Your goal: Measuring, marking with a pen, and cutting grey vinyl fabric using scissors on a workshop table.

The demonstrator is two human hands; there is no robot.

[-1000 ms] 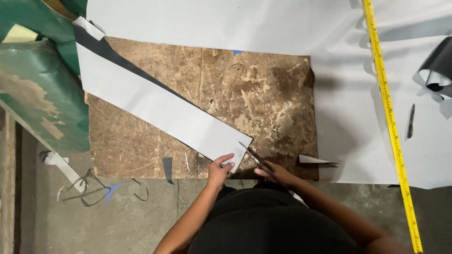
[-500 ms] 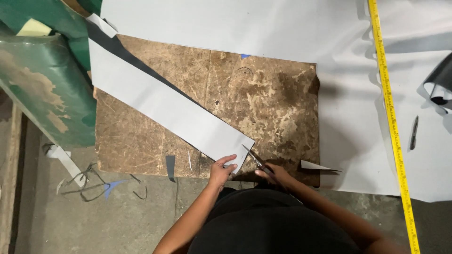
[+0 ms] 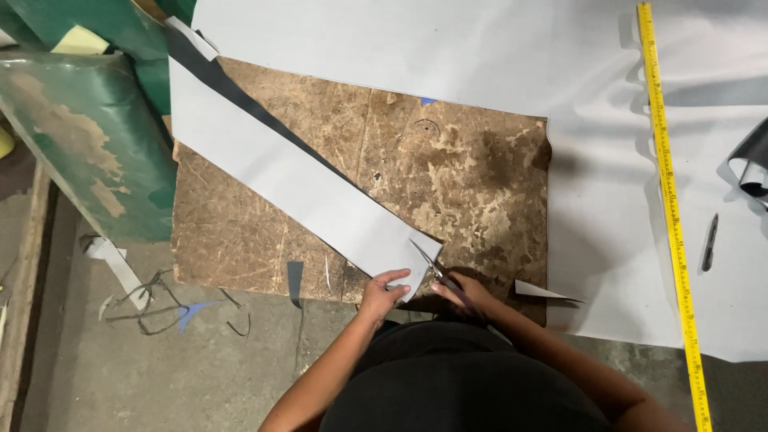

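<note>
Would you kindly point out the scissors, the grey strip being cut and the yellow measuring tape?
scissors [image 3: 426,260], head view, on the blades by the strip's end.
grey strip [image 3: 280,184], head view, on its middle.
yellow measuring tape [image 3: 668,192], head view, on its upper half.
</note>
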